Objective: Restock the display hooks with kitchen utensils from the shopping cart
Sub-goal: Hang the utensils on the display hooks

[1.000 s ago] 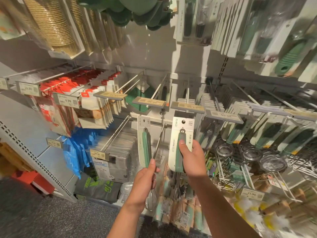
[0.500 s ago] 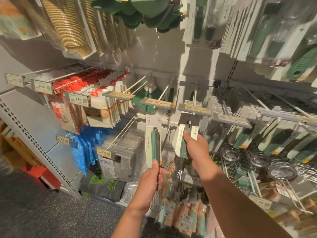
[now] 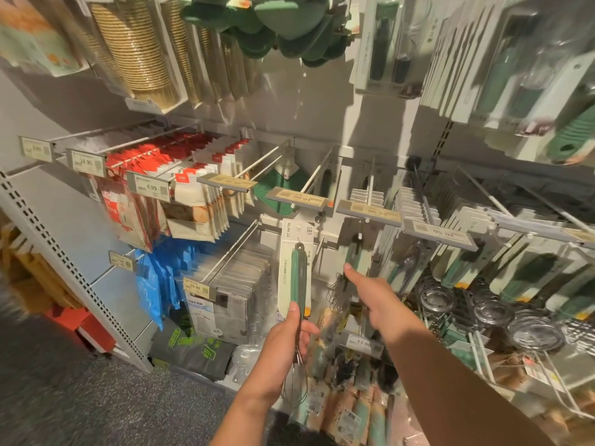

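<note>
My left hand [image 3: 283, 342] grips a carded whisk [image 3: 297, 278] at centre frame, ready for hanging; my right hand [image 3: 373, 297], fingers loose, holds nothing beside the hung whisk [image 3: 354, 255].

A pale grey metal display wall [image 3: 315, 111] fills the view, warm light and hard shadows falling across its upper panel. Along its left edge a perforated grey upright [image 3: 61, 252] slants down to the speckled dark grey carpet floor [image 3: 80, 397], where red boxes [image 3: 87, 326] sit.

A green-handled whisk [image 3: 297, 284] on its pale card stands upright, wires down, below the display hooks [image 3: 317, 175].
</note>
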Tool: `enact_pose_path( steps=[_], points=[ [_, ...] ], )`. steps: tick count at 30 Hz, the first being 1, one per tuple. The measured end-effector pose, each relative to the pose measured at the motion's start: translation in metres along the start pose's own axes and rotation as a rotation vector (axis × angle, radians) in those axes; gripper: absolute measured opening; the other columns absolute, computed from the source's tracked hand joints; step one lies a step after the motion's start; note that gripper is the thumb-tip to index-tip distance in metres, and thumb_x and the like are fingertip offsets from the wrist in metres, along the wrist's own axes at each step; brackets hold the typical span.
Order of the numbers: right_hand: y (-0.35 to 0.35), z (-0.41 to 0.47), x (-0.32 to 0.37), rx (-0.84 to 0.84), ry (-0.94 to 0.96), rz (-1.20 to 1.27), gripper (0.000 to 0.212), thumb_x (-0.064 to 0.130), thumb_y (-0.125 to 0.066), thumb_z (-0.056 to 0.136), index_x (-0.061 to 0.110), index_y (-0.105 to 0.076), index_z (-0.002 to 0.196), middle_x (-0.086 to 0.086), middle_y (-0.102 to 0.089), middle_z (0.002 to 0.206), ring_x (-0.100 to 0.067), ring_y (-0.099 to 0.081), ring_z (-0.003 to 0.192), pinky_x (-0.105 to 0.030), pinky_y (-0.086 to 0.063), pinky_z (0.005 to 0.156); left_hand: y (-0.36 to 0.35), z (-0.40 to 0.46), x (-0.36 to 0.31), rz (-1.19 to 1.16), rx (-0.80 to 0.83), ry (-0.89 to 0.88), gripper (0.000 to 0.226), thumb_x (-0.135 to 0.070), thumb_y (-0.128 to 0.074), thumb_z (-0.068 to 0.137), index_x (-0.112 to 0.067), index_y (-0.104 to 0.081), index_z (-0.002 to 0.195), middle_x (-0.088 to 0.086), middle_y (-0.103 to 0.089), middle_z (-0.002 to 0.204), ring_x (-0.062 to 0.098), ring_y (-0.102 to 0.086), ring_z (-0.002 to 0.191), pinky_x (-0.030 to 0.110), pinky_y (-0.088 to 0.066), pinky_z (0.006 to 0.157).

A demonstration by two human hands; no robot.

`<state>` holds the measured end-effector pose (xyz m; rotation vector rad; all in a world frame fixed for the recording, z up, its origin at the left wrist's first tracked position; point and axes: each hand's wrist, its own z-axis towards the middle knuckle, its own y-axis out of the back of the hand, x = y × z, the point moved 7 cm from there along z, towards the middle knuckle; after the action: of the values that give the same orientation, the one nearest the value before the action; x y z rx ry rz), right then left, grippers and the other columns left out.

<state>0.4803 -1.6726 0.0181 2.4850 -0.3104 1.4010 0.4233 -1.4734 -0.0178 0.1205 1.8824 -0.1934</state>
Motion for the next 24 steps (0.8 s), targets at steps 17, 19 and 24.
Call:
enact_pose_path(
  steps=[17,19,24],
  points=[
    [-0.048,-0.039,-0.009,0.292,0.066,0.115,0.047,0.057,-0.055,0.101,0.019,-0.073,0.122,-0.005,-0.079,0.111,-0.023,-0.075,0.105,-0.044,-0.058,0.097,-0.021,-0.005,-0.003,-0.012,0.148,0.004,0.075,-0.074,-0.024,0.092,-0.026,-0.061,0.047,0.014,-0.058,0.085,0.014,-0.053,0.057,0.030,-0.043,0.065],
    [-0.054,-0.043,-0.005,0.318,0.138,0.127,0.055,0.066,-0.064,0.090,0.025,-0.073,0.124,0.000,-0.076,0.120,-0.022,-0.070,0.117,-0.048,-0.048,0.110,-0.021,-0.004,0.001,-0.020,0.149,0.018,0.076,-0.075,-0.026,0.091,-0.024,-0.068,0.053,0.008,-0.058,0.075,0.014,-0.053,0.057,0.031,-0.043,0.065],
    [-0.048,-0.050,0.006,0.198,0.347,0.108,0.028,0.043,-0.065,0.099,0.023,-0.074,0.117,0.005,-0.077,0.114,-0.019,-0.071,0.112,-0.050,-0.052,0.105,-0.027,-0.008,-0.004,-0.072,0.197,0.010,0.063,-0.053,-0.032,0.107,-0.008,-0.075,0.093,-0.009,-0.060,0.057,0.006,-0.057,0.052,0.022,-0.048,0.057]
  ],
)
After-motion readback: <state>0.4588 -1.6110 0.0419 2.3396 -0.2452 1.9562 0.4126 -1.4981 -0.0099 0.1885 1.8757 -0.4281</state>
